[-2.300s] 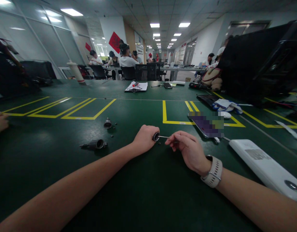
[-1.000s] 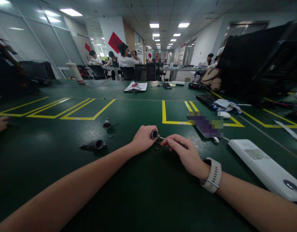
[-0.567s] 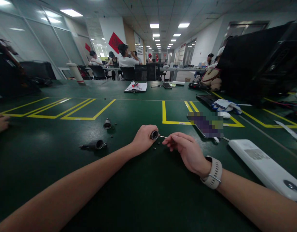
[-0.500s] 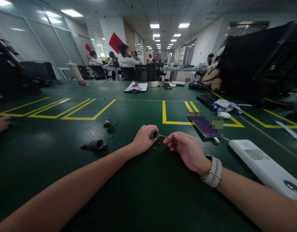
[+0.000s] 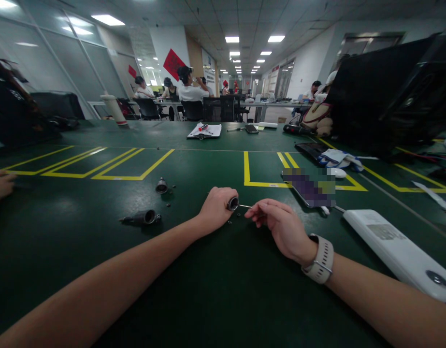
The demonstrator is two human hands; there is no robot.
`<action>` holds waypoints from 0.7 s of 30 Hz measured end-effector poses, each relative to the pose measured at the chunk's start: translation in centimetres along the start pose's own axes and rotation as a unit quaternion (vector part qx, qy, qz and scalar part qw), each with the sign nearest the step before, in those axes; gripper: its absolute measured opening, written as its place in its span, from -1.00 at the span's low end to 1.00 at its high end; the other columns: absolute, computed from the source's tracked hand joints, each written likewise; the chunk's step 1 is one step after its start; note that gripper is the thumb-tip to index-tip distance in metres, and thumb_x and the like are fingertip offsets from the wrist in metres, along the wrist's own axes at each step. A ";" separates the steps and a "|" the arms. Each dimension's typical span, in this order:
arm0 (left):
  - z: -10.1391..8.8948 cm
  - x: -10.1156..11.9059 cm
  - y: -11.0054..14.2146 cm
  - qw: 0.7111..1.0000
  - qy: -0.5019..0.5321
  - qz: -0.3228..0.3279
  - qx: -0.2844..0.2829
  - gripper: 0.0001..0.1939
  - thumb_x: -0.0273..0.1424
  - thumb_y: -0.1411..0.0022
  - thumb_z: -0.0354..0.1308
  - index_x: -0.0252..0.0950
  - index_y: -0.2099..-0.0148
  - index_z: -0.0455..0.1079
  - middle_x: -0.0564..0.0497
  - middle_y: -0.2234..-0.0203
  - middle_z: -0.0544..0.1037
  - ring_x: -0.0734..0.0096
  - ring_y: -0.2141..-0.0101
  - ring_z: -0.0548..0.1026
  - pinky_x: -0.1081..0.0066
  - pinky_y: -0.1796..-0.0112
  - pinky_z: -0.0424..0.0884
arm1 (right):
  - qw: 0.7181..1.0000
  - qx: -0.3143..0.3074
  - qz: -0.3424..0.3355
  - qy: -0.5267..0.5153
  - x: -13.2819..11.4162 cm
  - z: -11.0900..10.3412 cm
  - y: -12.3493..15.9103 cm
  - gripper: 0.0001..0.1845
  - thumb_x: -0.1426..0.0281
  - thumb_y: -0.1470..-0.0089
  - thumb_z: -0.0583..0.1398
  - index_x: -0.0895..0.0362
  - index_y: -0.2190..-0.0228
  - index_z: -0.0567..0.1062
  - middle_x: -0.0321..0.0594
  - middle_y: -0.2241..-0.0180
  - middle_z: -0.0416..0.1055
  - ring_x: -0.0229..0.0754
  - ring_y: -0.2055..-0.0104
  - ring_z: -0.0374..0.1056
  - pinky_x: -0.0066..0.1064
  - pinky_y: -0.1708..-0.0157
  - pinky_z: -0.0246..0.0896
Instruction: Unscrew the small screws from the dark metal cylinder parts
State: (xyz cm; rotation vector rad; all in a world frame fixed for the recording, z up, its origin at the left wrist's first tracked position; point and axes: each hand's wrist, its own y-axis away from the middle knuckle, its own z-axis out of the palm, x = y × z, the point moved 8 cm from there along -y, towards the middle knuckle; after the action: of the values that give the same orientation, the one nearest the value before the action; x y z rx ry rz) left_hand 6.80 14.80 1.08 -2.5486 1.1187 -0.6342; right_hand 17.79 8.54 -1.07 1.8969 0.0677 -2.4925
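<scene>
My left hand is closed around a hollow dark metal cylinder, its open end facing right. My right hand pinches a thin screwdriver; its bright shaft points at the cylinder's mouth, and the handle is hidden behind the fingers. Whether the tip touches the cylinder I cannot tell. Below the cylinder lie two tiny nut-like pieces, one nut-like piece nearer the shaft. To the left rest a tapered dark metal housing and a short cup-shaped metal part, with several small bits beside them.
On the right are a phone, a white power bank and a striped cloth. A clipboard lies farther back. Another person's hand rests at the left edge. A large black object stands at right.
My right hand has rotated, hiding the screwdriver handle that showed a second ago. A second tiny piece has appeared below the cylinder and shifted slightly left. My left hand keeps its grip.
</scene>
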 end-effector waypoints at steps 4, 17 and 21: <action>-0.1 -0.2 0.0 0.999 0.045 -0.004 0.011 -0.92 -0.51 -0.08 0.06 -0.30 0.46 0.26 0.12 0.55 0.39 0.47 0.49 0.33 0.42 0.36 0.18 | 0.997 -0.012 0.026 -0.077 0.5 -0.3 -0.5 -0.80 0.39 -0.02 0.10 0.17 0.51 0.49 -0.16 0.42 0.49 -0.23 0.43 0.28 -0.38 0.42 0.12; 0.2 0.0 -0.1 1.000 -0.001 0.009 -0.006 -0.91 -0.52 -0.09 0.02 -0.30 0.46 0.26 0.09 0.56 0.38 0.43 0.47 0.34 0.39 0.37 0.15 | 1.000 0.003 -0.014 0.017 0.0 0.0 0.1 -0.80 0.36 -0.03 0.12 0.15 0.51 0.50 -0.18 0.42 0.47 -0.22 0.39 0.27 -0.38 0.41 0.11; 0.1 0.0 -0.1 1.000 0.027 0.012 -0.003 -0.92 -0.52 -0.08 0.04 -0.30 0.45 0.26 0.10 0.54 0.39 0.46 0.47 0.34 0.40 0.35 0.18 | 0.998 -0.005 0.013 -0.054 0.4 -0.4 -0.3 -0.79 0.38 -0.02 0.09 0.17 0.52 0.49 -0.17 0.44 0.48 -0.24 0.43 0.27 -0.38 0.42 0.11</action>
State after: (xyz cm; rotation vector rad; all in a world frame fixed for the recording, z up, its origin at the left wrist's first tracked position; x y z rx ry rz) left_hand 6.91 14.81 1.02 -2.5323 1.1692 -0.6989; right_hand 18.07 8.88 -1.60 1.7456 0.0530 -2.5668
